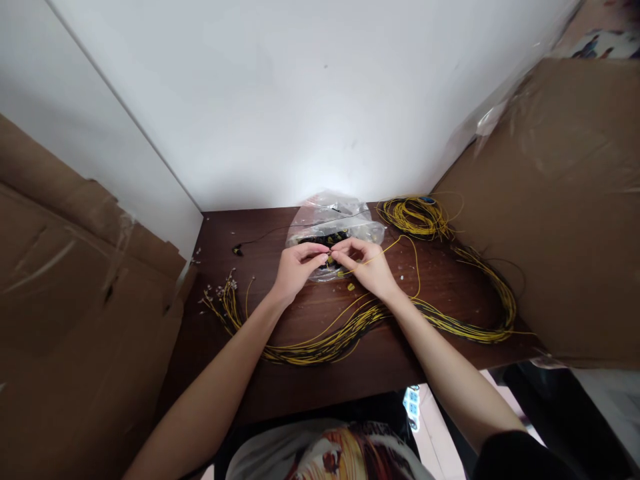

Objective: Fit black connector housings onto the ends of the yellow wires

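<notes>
A bundle (313,353) starts left of the left hand (299,267) and runs nearer the body than both hands; the left thumb and forefinger meet closely. Beneath and beyond the fingertips lies a bag (327,201), then the right hand (367,267), its tips likewise drawn together, any pinched piece too small to tell. Just right of it a wire (417,267) loops, with a coil (413,219) farther off

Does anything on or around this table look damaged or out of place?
The cardboard on the left has a ragged, torn-looking edge. A small yellow piece lies loose on the table, just outside the plastic bag, so it looks stray.
</notes>
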### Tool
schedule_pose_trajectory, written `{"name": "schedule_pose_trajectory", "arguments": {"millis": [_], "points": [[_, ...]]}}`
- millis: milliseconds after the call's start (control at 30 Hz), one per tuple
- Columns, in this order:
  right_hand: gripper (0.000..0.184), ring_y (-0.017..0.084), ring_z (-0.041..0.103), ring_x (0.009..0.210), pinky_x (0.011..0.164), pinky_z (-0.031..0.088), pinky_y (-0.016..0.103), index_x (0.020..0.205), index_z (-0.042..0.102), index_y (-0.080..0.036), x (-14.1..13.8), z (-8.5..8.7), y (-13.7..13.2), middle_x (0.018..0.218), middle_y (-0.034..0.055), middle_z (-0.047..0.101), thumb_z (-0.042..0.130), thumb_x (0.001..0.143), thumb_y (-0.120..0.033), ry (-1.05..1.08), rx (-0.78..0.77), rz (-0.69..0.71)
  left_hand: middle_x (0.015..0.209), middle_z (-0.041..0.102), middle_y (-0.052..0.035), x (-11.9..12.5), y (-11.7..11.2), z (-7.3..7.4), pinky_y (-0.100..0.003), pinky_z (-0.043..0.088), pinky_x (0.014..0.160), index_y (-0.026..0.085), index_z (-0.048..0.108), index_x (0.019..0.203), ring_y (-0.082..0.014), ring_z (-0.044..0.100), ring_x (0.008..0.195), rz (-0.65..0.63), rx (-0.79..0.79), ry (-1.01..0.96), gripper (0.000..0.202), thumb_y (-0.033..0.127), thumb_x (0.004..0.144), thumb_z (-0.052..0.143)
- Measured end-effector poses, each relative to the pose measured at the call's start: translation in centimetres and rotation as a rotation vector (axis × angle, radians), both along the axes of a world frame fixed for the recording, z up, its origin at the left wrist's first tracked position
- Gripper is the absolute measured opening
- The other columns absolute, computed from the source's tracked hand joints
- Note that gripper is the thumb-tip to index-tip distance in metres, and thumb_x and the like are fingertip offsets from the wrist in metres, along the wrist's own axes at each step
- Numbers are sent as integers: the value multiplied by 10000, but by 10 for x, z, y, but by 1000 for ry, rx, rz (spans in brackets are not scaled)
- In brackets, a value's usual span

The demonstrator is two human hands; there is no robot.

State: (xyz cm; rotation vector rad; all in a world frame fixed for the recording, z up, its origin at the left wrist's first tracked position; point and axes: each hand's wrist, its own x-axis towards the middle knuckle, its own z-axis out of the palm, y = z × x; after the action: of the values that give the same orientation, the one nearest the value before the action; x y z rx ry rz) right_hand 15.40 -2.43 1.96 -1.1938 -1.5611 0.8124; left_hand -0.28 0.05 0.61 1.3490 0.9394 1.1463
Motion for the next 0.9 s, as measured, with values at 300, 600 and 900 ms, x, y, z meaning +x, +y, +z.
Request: {"name": "schedule_pose_trajectory", "arguments": {"millis": [300, 600, 900], "points": [[143, 130, 575, 615, 591, 442, 256, 767, 638, -163, 0, -2, 0, 695, 25, 653, 619, 750, -304, -48, -19, -26, 882, 706, -74, -1, 0, 1, -337, 495, 851, 131, 679, 901, -190, 648, 861, -29, -4, 13, 264, 201, 647, 702], [178, 132, 576, 618, 624, 462, 270, 772, 602, -162, 0, -4, 1, 687, 28, 641, 585, 779, -339, -20, -21, 14, 860, 688, -66, 1, 0, 1, -331, 500, 837, 123, 630, 933, -171, 645, 829, -58, 19, 23, 311, 205, 643, 707], [167, 133, 567, 633, 615, 440, 264, 789, 601, -174, 2, -4, 2, 698, 21, 634, 578, 789, -340, -34, -31, 68, 848, 695, -69, -1, 0, 2, -320, 500, 803, 121, 652, 822, -173, 645, 798, -80, -41, 37, 212, 202, 636, 711]]}}
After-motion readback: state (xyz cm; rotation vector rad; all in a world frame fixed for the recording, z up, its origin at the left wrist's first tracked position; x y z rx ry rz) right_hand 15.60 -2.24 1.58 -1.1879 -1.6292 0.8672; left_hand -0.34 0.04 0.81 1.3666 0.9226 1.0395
